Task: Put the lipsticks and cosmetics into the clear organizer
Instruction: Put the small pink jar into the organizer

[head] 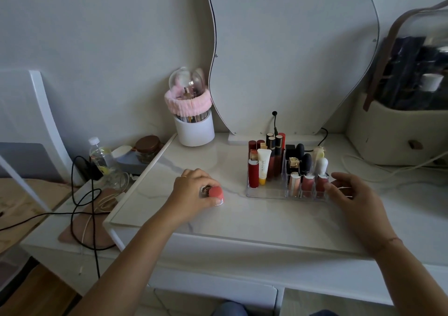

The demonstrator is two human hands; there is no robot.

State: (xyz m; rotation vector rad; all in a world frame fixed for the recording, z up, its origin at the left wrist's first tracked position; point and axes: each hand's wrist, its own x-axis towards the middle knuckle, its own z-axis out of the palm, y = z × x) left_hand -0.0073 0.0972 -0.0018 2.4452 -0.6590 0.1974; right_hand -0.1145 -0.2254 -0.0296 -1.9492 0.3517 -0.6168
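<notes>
The clear organizer (266,193) stands on the white vanity top, right of centre, filled with several upright lipsticks, a white tube (263,165) and dark cosmetics. My left hand (194,192) rests on the tabletop to its left, fingers curled round a coral-capped lipstick (216,192) together with a small metallic item. My right hand (351,194) sits at the organizer's right front corner, fingers spread and relaxed, fingertips at or near its clear wall.
A white brush holder (194,128) with a pink band and clear dome stands at the back left, before the wavy mirror (291,61). A beige box with a dome lid (397,131) fills the right. Cables, a bottle (99,155) and a jar lie left of the table.
</notes>
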